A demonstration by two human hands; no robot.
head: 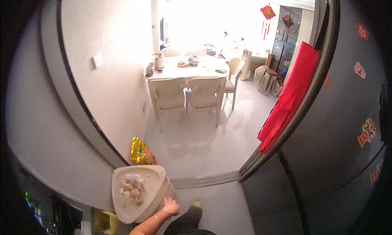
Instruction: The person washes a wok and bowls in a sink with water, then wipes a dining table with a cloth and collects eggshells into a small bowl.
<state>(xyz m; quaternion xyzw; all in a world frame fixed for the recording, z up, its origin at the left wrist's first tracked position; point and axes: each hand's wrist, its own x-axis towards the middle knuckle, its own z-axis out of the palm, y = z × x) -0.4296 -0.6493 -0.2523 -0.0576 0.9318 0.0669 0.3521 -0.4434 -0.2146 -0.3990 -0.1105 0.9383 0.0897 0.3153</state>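
One bare hand with bangles at the wrist, its arm coming in from the bottom left, shows low in the picture; I take it as my left hand [171,206]. It is beside the layered side of a pale plastic storage rack [153,186]; whether its fingers touch or grip the rack cannot be told. On the rack's triangular top lies a clear plastic bag of round, pale brown items [132,190]. Against the wall behind the rack stands a yellow printed plastic bag [141,152]. My right hand is out of view.
A sliding-door floor track [208,179] crosses ahead. Beyond are chairs [203,92] and a dining table [174,70] with dishes. Red cloth [288,103] hangs at the right door frame, beside a dark panel [330,137] with stickers. A yellow bag [113,224] is at lower left.
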